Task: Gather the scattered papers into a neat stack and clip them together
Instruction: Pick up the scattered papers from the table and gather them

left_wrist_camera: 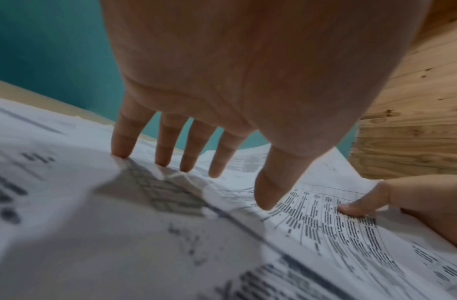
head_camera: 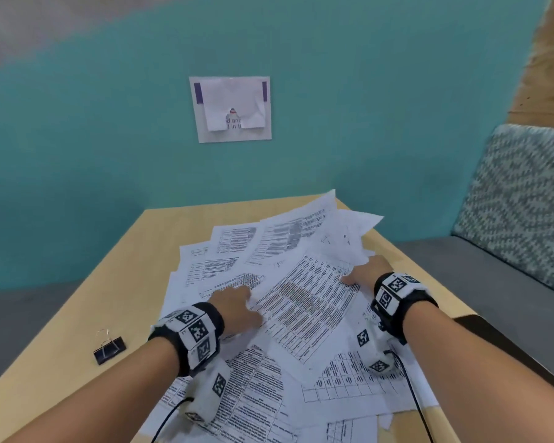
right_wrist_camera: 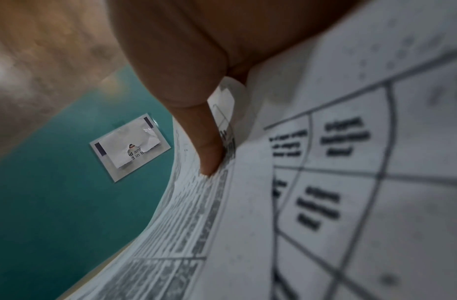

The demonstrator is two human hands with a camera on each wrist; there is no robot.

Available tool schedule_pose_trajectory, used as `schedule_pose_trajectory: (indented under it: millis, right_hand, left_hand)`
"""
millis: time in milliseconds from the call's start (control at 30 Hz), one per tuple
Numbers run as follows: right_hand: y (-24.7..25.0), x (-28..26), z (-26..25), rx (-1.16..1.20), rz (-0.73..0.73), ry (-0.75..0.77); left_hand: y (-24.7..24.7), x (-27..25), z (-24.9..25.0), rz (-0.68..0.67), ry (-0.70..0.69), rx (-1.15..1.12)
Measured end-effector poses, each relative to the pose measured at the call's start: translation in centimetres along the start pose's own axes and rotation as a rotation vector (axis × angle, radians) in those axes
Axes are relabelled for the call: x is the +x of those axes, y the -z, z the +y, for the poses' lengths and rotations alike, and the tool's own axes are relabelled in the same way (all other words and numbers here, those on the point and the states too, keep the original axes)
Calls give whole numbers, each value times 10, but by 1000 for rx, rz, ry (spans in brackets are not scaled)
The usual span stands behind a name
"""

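Several printed papers (head_camera: 304, 305) lie overlapping and askew across a light wooden table (head_camera: 115, 276). My left hand (head_camera: 237, 302) rests on the pile's left side. Its fingers (left_wrist_camera: 217, 170) are spread and straight, with the tips pressing the sheets (left_wrist_camera: 325, 223). My right hand (head_camera: 370, 270) holds the pile's right edge. Its thumb (right_wrist_camera: 209, 150) lies on top of a sheet (right_wrist_camera: 350, 182), and its fingers are hidden beneath the lifted paper. A black binder clip (head_camera: 109, 349) with silver handles sits alone on the table to the left of my left wrist.
A teal wall stands just behind the table, with a taped notice (head_camera: 231, 108) on it. A grey bench with a patterned cushion (head_camera: 518, 199) runs along the right. Bare tabletop shows on the left around the clip. Black cables from my wrist cameras trail over the near papers.
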State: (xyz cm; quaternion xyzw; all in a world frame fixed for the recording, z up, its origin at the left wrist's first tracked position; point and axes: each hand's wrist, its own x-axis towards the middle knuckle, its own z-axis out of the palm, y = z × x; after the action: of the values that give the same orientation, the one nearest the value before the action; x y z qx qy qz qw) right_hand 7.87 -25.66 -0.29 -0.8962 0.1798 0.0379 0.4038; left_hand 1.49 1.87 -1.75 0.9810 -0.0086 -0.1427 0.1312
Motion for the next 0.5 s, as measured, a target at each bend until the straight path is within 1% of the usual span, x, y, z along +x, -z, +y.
schedule_pose_trajectory:
  millis: [100,200,367,500]
  right_hand:
    - [5,6,2,119,101,-5]
    - [9,12,1,160,153,28]
    - [18,16,-8,219,268,97]
    - [25,18,-17,289,328,107]
  left_hand:
    - [2,4,-2,-19,-8,40]
    - [1,5,-1,-27,-25,81]
    - [-1,9,-2,36,7,-27]
    - [2,9,0,28,11,-20]
